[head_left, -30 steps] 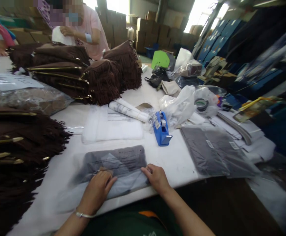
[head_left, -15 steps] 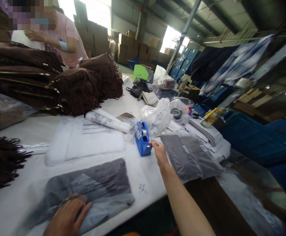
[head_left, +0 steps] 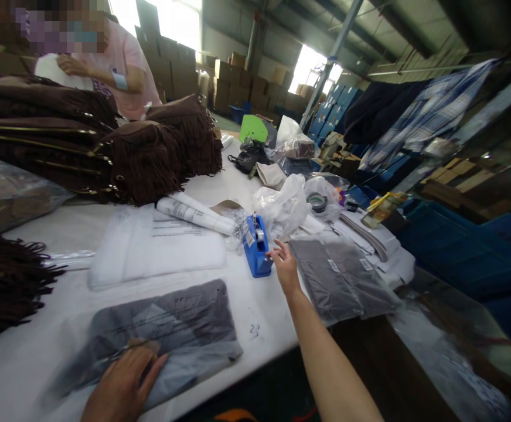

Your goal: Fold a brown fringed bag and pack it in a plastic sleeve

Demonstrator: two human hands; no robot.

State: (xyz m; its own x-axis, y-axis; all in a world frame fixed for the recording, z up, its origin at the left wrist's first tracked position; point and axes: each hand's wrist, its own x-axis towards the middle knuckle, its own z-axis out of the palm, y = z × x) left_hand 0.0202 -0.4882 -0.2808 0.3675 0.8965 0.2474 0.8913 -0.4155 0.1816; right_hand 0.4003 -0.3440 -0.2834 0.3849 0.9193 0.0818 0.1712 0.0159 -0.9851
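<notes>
Bagged grey pouch (head_left: pixel 167 328) lies flat near the front edge of the white table (head_left: pixel 264 305), pinned under my left hand (head_left: pixel 123 387), whose fingers rest spread and flat on the plastic. My right hand (head_left: pixel 285 268) reaches out, fingers loosely extended, fingertips just beside the blue tape dispenser (head_left: pixel 255 253), gripping nothing.

Our left hand (head_left: pixel 121 387): flat, palm down, fingers spread | our right hand (head_left: pixel 284 268): arm stretched forward, fingers loosely open
</notes>
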